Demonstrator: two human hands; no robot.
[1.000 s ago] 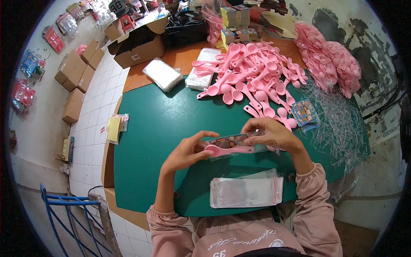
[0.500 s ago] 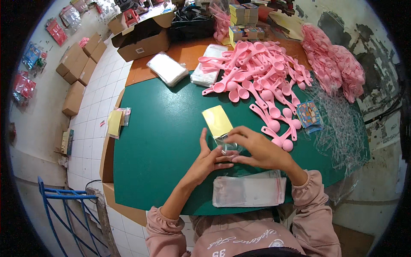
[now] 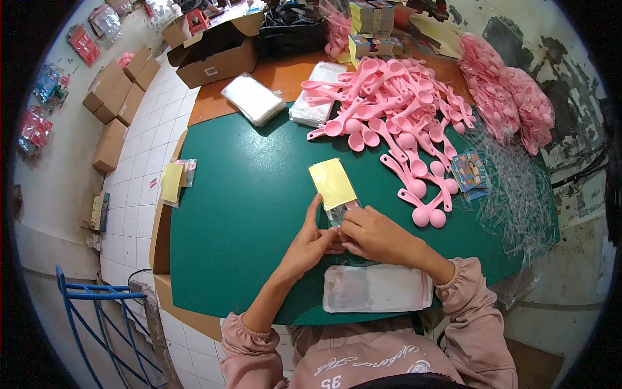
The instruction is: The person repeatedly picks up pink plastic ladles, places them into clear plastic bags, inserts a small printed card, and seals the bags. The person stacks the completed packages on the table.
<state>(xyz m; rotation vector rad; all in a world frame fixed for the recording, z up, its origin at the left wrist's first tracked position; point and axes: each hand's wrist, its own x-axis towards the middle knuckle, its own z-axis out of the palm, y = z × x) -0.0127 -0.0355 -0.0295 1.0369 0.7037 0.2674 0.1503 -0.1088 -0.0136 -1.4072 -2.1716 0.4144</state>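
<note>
A clear plastic bag (image 3: 335, 214) with a yellow card (image 3: 333, 183) inside lies over the green table, its near end between my hands. A bit of pink shows through the bag beside my right fingers; its shape is mostly hidden. My left hand (image 3: 303, 248) pinches the near end from the left, index finger stretched along the bag's edge. From the right, my right hand (image 3: 379, 235) closes its fingertips on that same end. Close below my hands lies a stack of clear plastic bags (image 3: 377, 289). Several pink measuring spoons (image 3: 421, 188) rest to the right.
A large heap of pink spoons (image 3: 389, 97) covers the far right. Printed cards (image 3: 469, 174) and clear plastic strips (image 3: 512, 201) lie near the right edge. Two bag packs (image 3: 254, 100) sit at the back. A cardboard box (image 3: 217, 63) stands behind them; a filled bag (image 3: 172, 183) hangs over the left edge.
My right hand has come down and nearer my left, its fingers now closed on the bag's near end. The yellow card shows slightly farther right.
</note>
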